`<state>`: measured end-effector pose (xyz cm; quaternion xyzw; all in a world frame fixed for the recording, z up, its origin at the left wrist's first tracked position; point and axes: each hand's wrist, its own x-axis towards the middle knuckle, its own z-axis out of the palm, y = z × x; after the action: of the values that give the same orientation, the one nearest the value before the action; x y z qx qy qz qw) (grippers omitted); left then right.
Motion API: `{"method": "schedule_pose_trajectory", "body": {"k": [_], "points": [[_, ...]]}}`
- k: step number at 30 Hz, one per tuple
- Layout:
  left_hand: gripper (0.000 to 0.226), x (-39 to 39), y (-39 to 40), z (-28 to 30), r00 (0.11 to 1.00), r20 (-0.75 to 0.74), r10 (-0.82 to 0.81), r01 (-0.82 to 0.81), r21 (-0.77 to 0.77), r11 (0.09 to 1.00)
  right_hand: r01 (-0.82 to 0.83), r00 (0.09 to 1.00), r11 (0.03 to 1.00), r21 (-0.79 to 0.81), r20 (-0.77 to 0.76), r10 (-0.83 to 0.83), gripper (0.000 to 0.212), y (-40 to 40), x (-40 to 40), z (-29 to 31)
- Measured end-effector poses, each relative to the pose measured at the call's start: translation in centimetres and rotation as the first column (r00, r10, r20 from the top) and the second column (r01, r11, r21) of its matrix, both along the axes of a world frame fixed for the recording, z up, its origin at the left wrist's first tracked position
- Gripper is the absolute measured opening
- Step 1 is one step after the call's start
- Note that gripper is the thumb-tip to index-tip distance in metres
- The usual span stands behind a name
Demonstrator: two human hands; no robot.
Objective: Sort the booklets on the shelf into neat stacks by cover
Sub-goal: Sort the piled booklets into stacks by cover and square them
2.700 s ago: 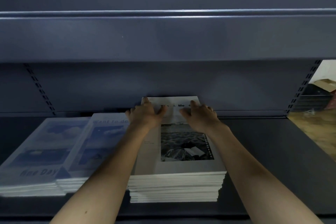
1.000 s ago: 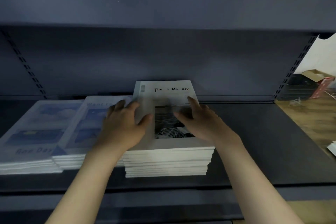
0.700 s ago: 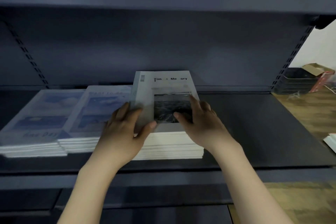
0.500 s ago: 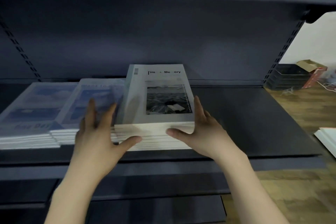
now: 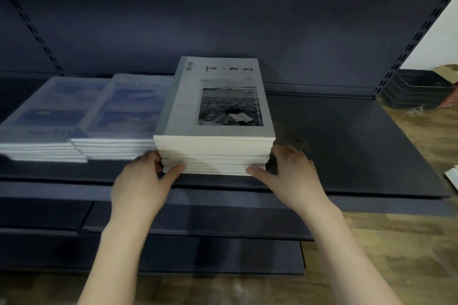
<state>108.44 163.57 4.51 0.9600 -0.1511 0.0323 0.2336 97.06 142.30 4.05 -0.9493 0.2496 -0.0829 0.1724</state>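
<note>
**Gripping the grey-cover stack at both front corners**

The grey booklet stack (image 5: 218,153) sits on the dark shelf (image 5: 347,146), its left side touching the middle blue-cover stack (image 5: 124,129); a second blue-cover stack (image 5: 47,126) lies further left. The left hand (image 5: 141,181) holds the front-left corner, thumb across the front edges, fingers curled round the side. The right hand (image 5: 292,173) mirrors it on the front-right corner, fingers along the right side. Black trays (image 5: 416,91) stand far right.
</note>
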Motion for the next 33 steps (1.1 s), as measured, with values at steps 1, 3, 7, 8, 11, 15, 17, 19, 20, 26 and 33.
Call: {"method": "schedule_pose_trajectory", "body": {"k": [1,3,7,8,11,15,17,19,20,26,33], "points": [[0.041,0.3,0.1,0.0,1.0,-0.005,-0.007,0.007,-0.013,1.0,0.002,1.0,1.0,0.002,0.015,-0.002,0.058,0.1,0.2,0.1],[0.036,0.9,0.4,0.0,1.0,-0.014,-0.023,0.022,-0.038,0.999,0.017,0.999,1.0,0.006,0.029,-0.017,0.054,0.3,0.4,0.2],[0.035,2.2,1.0,0.0,0.996,-0.004,-0.086,0.086,0.016,0.996,0.064,0.997,0.998,-0.006,0.033,-0.064,0.044,1.1,0.8,0.7],[0.036,2.4,1.2,0.0,0.995,-0.007,-0.104,0.104,0.029,0.994,0.074,0.997,0.997,0.009,0.032,-0.074,0.045,1.3,0.9,0.6],[0.033,2.7,1.6,-0.3,0.989,-0.03,-0.146,0.147,0.049,0.988,0.122,0.992,0.993,0.005,0.021,-0.122,0.047,1.9,0.9,0.6],[0.032,3.1,2.2,-1.2,0.987,-0.02,-0.157,0.158,0.072,0.985,0.163,0.985,0.982,-0.1,-0.034,-0.167,0.047,2.5,0.5,-0.3],[0.03,3.1,2.3,-1.5,0.989,0.002,-0.151,0.15,0.051,0.987,0.175,0.984,0.977,-0.121,-0.023,-0.179,0.053,2.6,0.3,-0.8],[0.03,2.9,2.3,-1.8,0.99,0.021,-0.139,0.138,0.022,0.99,0.182,0.983,0.972,-0.147,0.023,-0.181,0.057,2.5,0.3,-1.3],[0.031,2.7,2.3,-1.9,0.991,0.031,-0.128,0.128,0.007,0.992,0.18,0.984,0.969,-0.168,0.04,-0.176,0.059,2.4,0.3,-1.4],[0.036,2.3,2.4,-1.9,0.998,0.048,-0.039,0.041,-0.045,0.998,0.171,0.985,0.953,-0.25,0.069,-0.158,0.061,2.1,0.5,-1.5],[0.036,2.1,1.8,-2.4,0.997,0.061,0.037,-0.03,-0.106,0.994,0.18,0.982,0.949,-0.258,0.097,-0.16,0.056,1.7,0.9,-1.2]]}}
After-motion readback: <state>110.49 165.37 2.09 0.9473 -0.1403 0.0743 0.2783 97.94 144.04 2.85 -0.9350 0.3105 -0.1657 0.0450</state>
